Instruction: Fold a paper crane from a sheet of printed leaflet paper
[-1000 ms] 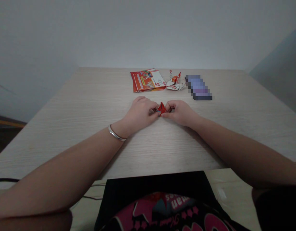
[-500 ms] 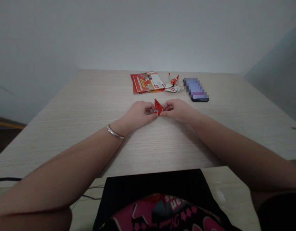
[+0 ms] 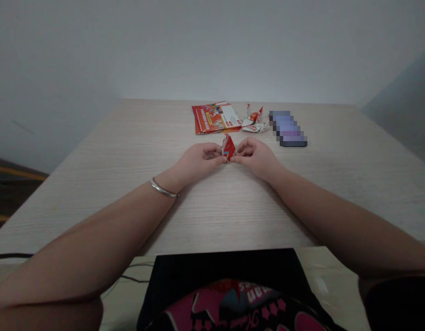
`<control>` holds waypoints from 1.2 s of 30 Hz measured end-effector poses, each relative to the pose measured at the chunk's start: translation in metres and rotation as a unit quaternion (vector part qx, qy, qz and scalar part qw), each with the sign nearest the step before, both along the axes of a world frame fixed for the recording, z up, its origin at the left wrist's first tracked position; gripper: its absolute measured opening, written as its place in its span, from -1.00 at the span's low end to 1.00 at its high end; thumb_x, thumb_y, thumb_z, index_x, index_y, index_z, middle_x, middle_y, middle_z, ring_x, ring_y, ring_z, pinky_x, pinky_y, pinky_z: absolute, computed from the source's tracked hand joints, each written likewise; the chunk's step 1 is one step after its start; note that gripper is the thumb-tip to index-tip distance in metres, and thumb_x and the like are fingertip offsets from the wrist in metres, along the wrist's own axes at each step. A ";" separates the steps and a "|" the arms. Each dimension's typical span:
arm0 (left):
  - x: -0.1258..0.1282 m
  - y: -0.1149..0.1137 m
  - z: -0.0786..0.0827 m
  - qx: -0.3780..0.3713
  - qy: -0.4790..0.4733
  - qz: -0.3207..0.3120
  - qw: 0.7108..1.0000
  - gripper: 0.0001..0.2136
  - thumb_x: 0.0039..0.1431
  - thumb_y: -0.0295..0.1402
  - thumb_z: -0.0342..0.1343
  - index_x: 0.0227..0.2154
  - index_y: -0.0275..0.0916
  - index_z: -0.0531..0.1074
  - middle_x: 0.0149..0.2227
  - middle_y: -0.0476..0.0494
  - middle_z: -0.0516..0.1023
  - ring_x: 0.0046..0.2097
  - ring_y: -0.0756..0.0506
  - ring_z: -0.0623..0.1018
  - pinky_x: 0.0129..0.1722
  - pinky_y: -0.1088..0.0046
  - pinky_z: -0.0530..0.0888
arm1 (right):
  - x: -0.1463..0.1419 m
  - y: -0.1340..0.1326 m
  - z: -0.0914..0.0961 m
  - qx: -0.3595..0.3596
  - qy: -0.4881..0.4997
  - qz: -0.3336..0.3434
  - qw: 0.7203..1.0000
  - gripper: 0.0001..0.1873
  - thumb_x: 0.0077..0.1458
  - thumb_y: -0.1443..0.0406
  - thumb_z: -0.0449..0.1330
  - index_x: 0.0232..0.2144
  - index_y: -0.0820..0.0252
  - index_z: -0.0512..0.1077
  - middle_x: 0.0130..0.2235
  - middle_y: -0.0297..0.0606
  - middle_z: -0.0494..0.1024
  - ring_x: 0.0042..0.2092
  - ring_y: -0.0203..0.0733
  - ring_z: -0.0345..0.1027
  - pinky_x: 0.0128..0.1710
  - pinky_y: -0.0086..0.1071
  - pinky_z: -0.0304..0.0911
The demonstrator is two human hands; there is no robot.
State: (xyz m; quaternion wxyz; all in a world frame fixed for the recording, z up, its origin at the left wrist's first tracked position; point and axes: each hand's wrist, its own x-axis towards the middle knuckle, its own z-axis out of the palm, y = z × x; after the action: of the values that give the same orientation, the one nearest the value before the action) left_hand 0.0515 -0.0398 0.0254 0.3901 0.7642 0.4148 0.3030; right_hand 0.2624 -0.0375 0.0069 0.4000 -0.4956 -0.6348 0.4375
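Observation:
A small piece of red folded paper point(image 3: 228, 148) with a pointed top stands between my two hands, low over the middle of the table. My left hand point(image 3: 202, 160) pinches its left lower side, thumb toward me. On the other side, my right hand point(image 3: 256, 156) grips its right lower edge between thumb and curled fingers. The thumb tips nearly meet at the bottom of the paper. Parts of its lower edges are hidden by my fingers.
Beyond my hands lies a stack of printed red leaflets point(image 3: 215, 118). Beside it are several folded paper pieces point(image 3: 254, 120), resembling origami cranes. A phone point(image 3: 288, 128) with a blurred screen lies to their right. The pale wooden table point(image 3: 129, 133) meets a wall at the back.
The folded paper has been turned a little and opens slightly wider at its left side, both hands still pinching it. The whole view has shifted slightly.

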 end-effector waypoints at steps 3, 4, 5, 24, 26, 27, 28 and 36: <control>0.001 0.000 0.000 -0.006 -0.006 -0.008 1.000 -0.83 0.15 -0.24 0.25 -0.32 -0.25 0.58 -0.36 -0.05 0.65 -0.31 -0.04 0.56 -0.22 0.41 0.47 | 0.003 -0.002 -0.001 0.027 -0.006 0.004 1.000 -0.71 -0.11 0.28 0.48 -0.50 0.10 0.40 -0.46 -0.37 0.58 -0.39 -0.22 0.46 -0.31 -0.29 0.34; 0.001 0.000 0.000 -0.001 -0.004 -0.007 1.000 -0.83 0.15 -0.24 0.25 -0.33 -0.24 0.59 -0.37 -0.05 0.65 -0.32 -0.04 0.56 -0.23 0.42 0.46 | 0.004 -0.002 -0.001 0.035 -0.013 0.007 0.999 -0.74 -0.10 0.27 0.48 -0.49 0.11 0.43 -0.44 -0.35 0.59 -0.38 -0.21 0.46 -0.29 -0.28 0.36; 0.003 0.000 0.000 0.005 0.002 -0.005 1.000 -0.84 0.14 -0.25 0.25 -0.34 -0.24 0.59 -0.38 -0.04 0.65 -0.33 -0.03 0.55 -0.24 0.42 0.45 | 0.005 -0.003 -0.001 0.041 -0.022 0.010 0.999 -0.77 -0.09 0.28 0.47 -0.48 0.11 0.46 -0.43 -0.34 0.61 -0.37 -0.21 0.47 -0.27 -0.26 0.38; 0.005 0.017 -0.007 0.109 0.075 0.009 0.991 -0.88 0.15 -0.33 0.23 -0.46 -0.21 0.57 -0.46 -0.01 0.62 -0.39 -0.03 0.51 -0.34 0.45 0.37 | 0.009 0.011 -0.008 0.136 -0.138 0.065 0.979 -0.75 -0.05 0.27 0.48 -0.31 0.09 0.52 -0.25 -0.29 0.68 -0.20 -0.11 0.51 -0.10 -0.19 0.39; 0.004 0.019 -0.013 0.115 0.069 0.014 0.991 -0.87 0.19 -0.31 0.20 -0.42 -0.22 0.57 -0.44 -0.02 0.63 -0.38 -0.03 0.53 -0.33 0.45 0.39 | 0.009 0.012 -0.009 0.133 -0.130 0.060 0.981 -0.81 -0.01 0.29 0.43 -0.31 0.09 0.53 -0.25 -0.29 0.69 -0.21 -0.12 0.52 -0.10 -0.20 0.40; 0.003 0.019 -0.015 0.124 0.069 0.019 0.990 -0.87 0.21 -0.30 0.20 -0.39 -0.22 0.57 -0.40 -0.03 0.64 -0.35 -0.05 0.55 -0.30 0.44 0.41 | 0.009 0.012 -0.010 0.133 -0.126 0.057 0.981 -0.85 0.01 0.30 0.40 -0.32 0.10 0.53 -0.25 -0.29 0.70 -0.21 -0.13 0.52 -0.09 -0.20 0.40; 0.003 0.020 -0.017 0.136 0.072 0.023 0.988 -0.87 0.21 -0.29 0.20 -0.34 -0.22 0.58 -0.34 -0.06 0.66 -0.29 -0.07 0.58 -0.24 0.42 0.44 | 0.009 0.013 -0.010 0.133 -0.119 0.055 0.982 -0.88 0.03 0.31 0.37 -0.32 0.10 0.54 -0.23 -0.28 0.71 -0.20 -0.13 0.53 -0.09 -0.20 0.41; 0.003 0.018 -0.016 0.169 0.088 0.038 0.981 -0.89 0.20 -0.31 0.23 -0.30 -0.24 0.57 -0.24 -0.10 0.66 -0.18 -0.10 0.58 -0.11 0.36 0.47 | 0.006 0.012 -0.011 0.140 -0.062 0.049 0.987 -0.94 0.06 0.27 0.36 -0.41 0.11 0.56 -0.15 -0.17 0.73 -0.15 -0.09 0.58 -0.10 -0.19 0.44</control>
State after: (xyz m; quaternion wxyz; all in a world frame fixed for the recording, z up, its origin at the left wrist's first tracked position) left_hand 0.0544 -0.0219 0.0095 0.2051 0.8264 0.4191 0.3153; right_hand 0.2681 -0.0258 -0.0041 0.4034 -0.4290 -0.7370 0.3319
